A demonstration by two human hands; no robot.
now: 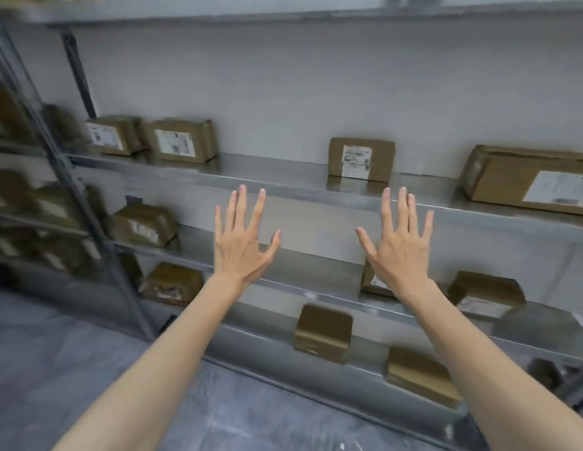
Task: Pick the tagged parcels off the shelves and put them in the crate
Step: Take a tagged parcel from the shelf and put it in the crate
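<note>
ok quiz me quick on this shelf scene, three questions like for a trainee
1. True or false: the left hand grips a parcel.
2. Which parcel on the upper shelf is largest? A far left, B middle, C far right.
3. Short answer: is the crate in view?

Key: 1 false, the left hand and the right hand are both spread open and hold nothing. 2 C, the long box. 3 no, it does not show here.
</note>
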